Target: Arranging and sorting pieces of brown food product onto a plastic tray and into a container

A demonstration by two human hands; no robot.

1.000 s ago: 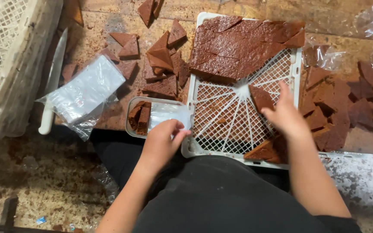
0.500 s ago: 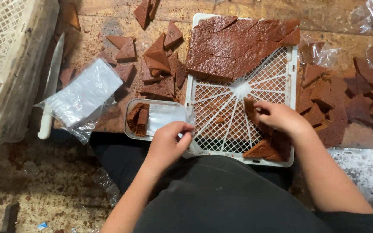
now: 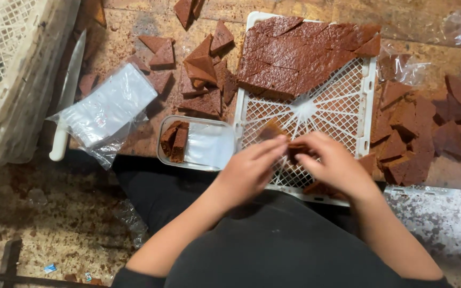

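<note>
My left hand [image 3: 249, 170] and my right hand [image 3: 334, 165] meet over the near edge of a white lattice tray [image 3: 369, 90]. Between their fingers they hold a brown cake piece [image 3: 297, 149]; a second small brown piece [image 3: 270, 129] shows just above my left fingers. A slab of cut brown cake [image 3: 300, 53] covers the far half of the tray. To the left of my left hand lies a clear plastic container [image 3: 209, 144] with two brown cake pieces [image 3: 174, 140] at its left end.
Loose triangular cake pieces [image 3: 204, 74] lie on the wooden board left of the tray, and more pieces [image 3: 422, 133] are piled on the right. A stack of clear plastic bags [image 3: 108, 109] and a white-handled knife [image 3: 68, 96] lie at left beside a mesh basket [image 3: 6, 69].
My left hand moved right from the plastic container to the tray. My right hand drew left and nearer, and both hands now hold one cake piece together.
</note>
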